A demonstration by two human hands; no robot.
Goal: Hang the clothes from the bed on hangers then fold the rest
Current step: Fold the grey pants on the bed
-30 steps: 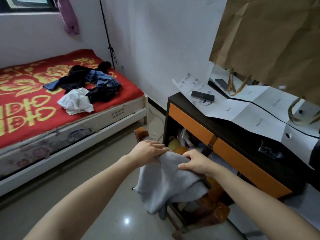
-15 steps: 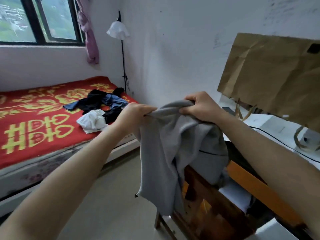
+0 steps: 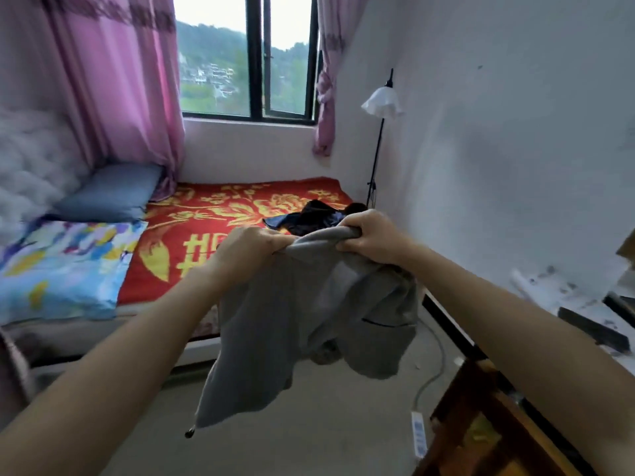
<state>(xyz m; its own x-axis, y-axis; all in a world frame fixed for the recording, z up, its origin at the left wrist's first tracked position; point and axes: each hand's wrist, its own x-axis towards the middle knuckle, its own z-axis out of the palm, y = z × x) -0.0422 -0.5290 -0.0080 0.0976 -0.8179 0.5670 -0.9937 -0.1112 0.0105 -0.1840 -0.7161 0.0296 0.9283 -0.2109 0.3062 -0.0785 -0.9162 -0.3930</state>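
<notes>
Grey garment (image 3: 309, 314) hangs clear of the floor (image 3: 326, 441) because left grip (image 3: 247, 250) and right grip (image 3: 369, 237) each clench its top edge, apparently to straighten it.

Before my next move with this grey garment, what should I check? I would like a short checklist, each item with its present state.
1. Grip: left hand and right hand both hold the grey garment by its top edge: ok.
2. Garment clear of the floor: ok.
3. Garment opened out: not ok, it hangs bunched.
4. Hanger within sight: not ok, none shows.
5. Bare space on the red blanket beside the dark clothes: ok.
</notes>
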